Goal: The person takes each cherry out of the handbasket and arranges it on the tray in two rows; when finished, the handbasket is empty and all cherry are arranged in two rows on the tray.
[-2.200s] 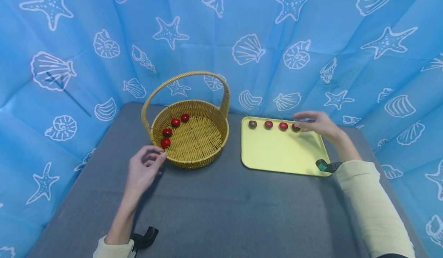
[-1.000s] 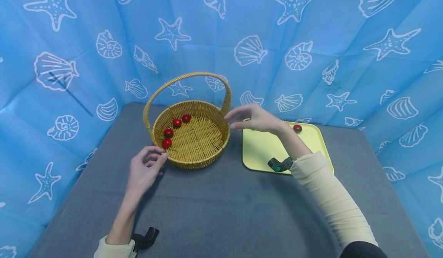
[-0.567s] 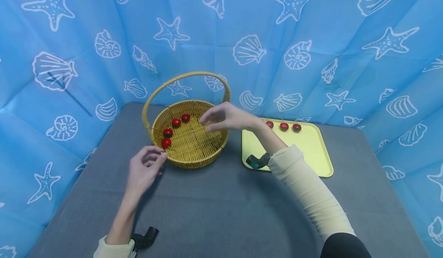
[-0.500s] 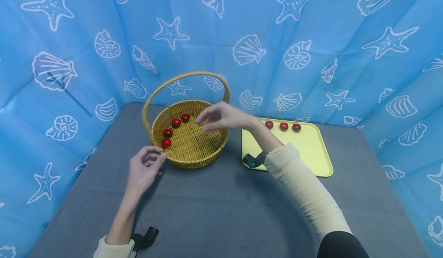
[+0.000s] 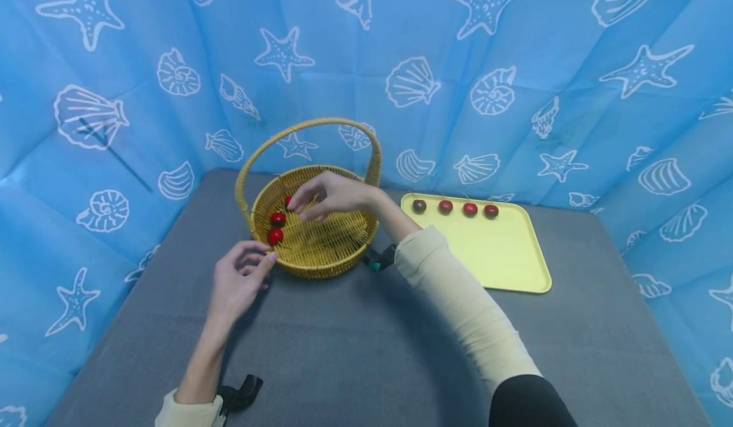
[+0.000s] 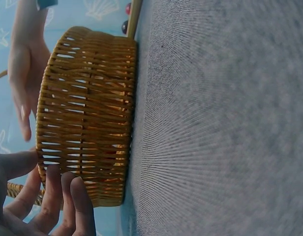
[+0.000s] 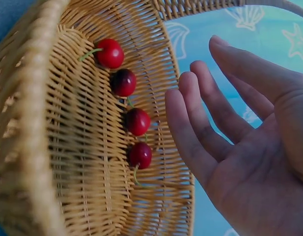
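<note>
My left hand (image 5: 243, 277) grips the rim of the round wicker basket (image 5: 321, 273) at its front left, thumb and curled fingers at the rim and outer wall in the left wrist view. Over the basket hovers my right hand (image 5: 329, 196), fingers spread loosely and holding nothing, as the right wrist view shows. Several red cherries with green stems lie in a curved row along the basket's left side, among them a bright cherry (image 7: 110, 53) and a darker cherry (image 7: 123, 82). In the head view my right hand hides part of this row.
To the right of the basket a yellow tray (image 5: 475, 255) lies on the grey tablecloth (image 5: 343, 363). Several cherries, one a dark cherry (image 5: 419, 206), line its back edge. The tall basket handle (image 5: 309, 123) arches above. A blue shell-print curtain (image 5: 355, 45) surrounds the table.
My right hand has moved left from the cherry at the tray's right end, across the tray, to above the basket's cherries. The cherries lie where they were; my left hand stays at the rim.
</note>
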Action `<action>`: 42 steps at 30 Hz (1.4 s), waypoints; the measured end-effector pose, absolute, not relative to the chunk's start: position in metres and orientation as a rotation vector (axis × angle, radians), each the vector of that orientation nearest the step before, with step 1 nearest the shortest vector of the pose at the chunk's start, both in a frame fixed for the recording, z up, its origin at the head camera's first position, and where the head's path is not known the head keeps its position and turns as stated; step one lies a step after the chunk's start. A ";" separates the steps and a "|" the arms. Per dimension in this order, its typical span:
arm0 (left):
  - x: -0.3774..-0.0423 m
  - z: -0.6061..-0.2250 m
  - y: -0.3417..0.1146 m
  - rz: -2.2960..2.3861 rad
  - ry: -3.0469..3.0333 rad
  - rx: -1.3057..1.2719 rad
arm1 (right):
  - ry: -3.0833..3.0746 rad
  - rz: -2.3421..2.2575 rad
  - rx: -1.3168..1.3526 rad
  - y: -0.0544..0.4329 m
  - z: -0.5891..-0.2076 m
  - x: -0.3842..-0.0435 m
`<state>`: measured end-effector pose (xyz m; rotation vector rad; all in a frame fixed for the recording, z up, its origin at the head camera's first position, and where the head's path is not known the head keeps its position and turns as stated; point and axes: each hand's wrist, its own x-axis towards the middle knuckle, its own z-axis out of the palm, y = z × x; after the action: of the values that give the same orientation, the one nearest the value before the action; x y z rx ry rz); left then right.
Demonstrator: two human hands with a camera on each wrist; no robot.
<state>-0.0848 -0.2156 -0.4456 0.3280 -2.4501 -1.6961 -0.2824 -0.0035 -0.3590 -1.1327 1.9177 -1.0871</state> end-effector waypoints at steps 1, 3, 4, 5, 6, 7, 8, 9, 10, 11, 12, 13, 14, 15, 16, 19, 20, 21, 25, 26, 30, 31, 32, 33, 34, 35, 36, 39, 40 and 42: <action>-0.085 -0.446 -0.216 -1.696 -2.452 0.328 | 1.916 -1.077 -1.122 -0.007 -0.360 -0.283; -0.085 -0.446 -0.216 -1.701 -2.449 0.331 | 1.914 -1.061 -1.101 -0.014 -0.362 -0.284; -0.085 -0.446 -0.216 -1.703 -2.448 0.331 | 1.914 -1.054 -1.091 -0.017 -0.362 -0.285; -0.085 -0.446 -0.216 -1.705 -2.446 0.330 | 1.914 -1.048 -1.083 -0.020 -0.363 -0.285; -0.085 -0.446 -0.216 -1.707 -2.444 0.329 | 1.911 -1.046 -1.073 -0.023 -0.364 -0.286; -0.085 -0.446 -0.216 -1.705 -2.444 0.327 | 1.909 -1.047 -1.066 -0.025 -0.365 -0.286; -0.085 -0.446 -0.216 -1.705 -2.444 0.326 | 1.905 -1.050 -1.058 -0.027 -0.367 -0.287; -0.085 -0.446 -0.216 -1.701 -2.446 0.324 | 1.902 -1.052 -1.046 -0.029 -0.368 -0.288; -0.085 -0.446 -0.216 -1.698 -2.449 0.322 | 1.896 -1.057 -1.032 -0.031 -0.369 -0.288; -0.085 -0.446 -0.216 -1.695 -2.452 0.321 | 1.890 -1.063 -1.018 -0.032 -0.370 -0.288; -0.085 -0.446 -0.216 -1.692 -2.454 0.320 | 1.883 -1.071 -1.003 -0.034 -0.372 -0.289; -0.085 -0.446 -0.216 -1.691 -2.457 0.320 | 1.882 -1.073 -0.989 -0.035 -0.373 -0.289; -0.085 -0.446 -0.216 -1.692 -2.458 0.320 | 1.884 -1.075 -0.977 -0.037 -0.374 -0.289; -0.085 -0.446 -0.216 -1.693 -2.460 0.320 | 1.881 -1.081 -0.966 -0.038 -0.376 -0.290; -0.085 -0.445 -0.216 -1.696 -2.461 0.320 | 1.877 -1.090 -0.955 -0.039 -0.378 -0.290; -0.085 -0.445 -0.216 -1.704 -2.460 0.327 | 1.863 -1.115 -0.924 -0.042 -0.384 -0.291; -0.085 -0.445 -0.216 -1.705 -2.460 0.329 | 1.858 -1.123 -0.916 -0.043 -0.386 -0.291; -0.085 -0.445 -0.215 -1.707 -2.460 0.330 | 1.857 -1.127 -0.907 -0.044 -0.389 -0.291; -0.085 -0.445 -0.215 -1.703 -2.465 0.327 | 1.875 -1.131 -0.867 -0.047 -0.398 -0.292; -0.085 -0.445 -0.215 -1.701 -2.466 0.328 | 1.879 -1.132 -0.853 -0.048 -0.400 -0.292; -0.084 -0.444 -0.215 -1.696 -2.472 0.348 | 1.862 -1.138 -0.810 -0.050 -0.405 -0.291; -0.085 -0.444 -0.215 -1.694 -2.473 0.352 | 1.855 -1.134 -0.803 -0.051 -0.407 -0.290; -0.085 -0.444 -0.215 -1.691 -2.476 0.355 | 1.850 -1.127 -0.799 -0.051 -0.407 -0.290; -0.085 -0.444 -0.215 -1.691 -2.478 0.356 | 1.849 -1.114 -0.801 -0.052 -0.408 -0.289; -0.085 -0.444 -0.215 -1.690 -2.480 0.357 | 1.847 -1.100 -0.800 -0.052 -0.409 -0.289; -0.085 -0.444 -0.215 -1.689 -2.482 0.353 | 1.847 -1.084 -0.800 -0.053 -0.410 -0.289; -0.085 -0.444 -0.215 -1.691 -2.481 0.350 | 1.848 -1.067 -0.803 -0.053 -0.411 -0.289; -0.085 -0.444 -0.216 -1.696 -2.481 0.343 | 1.839 -1.024 -0.816 -0.055 -0.414 -0.289; -0.085 -0.444 -0.216 -1.699 -2.479 0.341 | 1.830 -1.012 -0.817 -0.055 -0.415 -0.288; -0.085 -0.444 -0.216 -1.704 -2.476 0.340 | 1.808 -0.983 -0.827 -0.057 -0.415 -0.288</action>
<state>-0.0850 -0.2164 -0.4441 0.3403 -2.4759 -1.7041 -0.2876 -0.0570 -0.4153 -0.8266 1.8084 -0.9827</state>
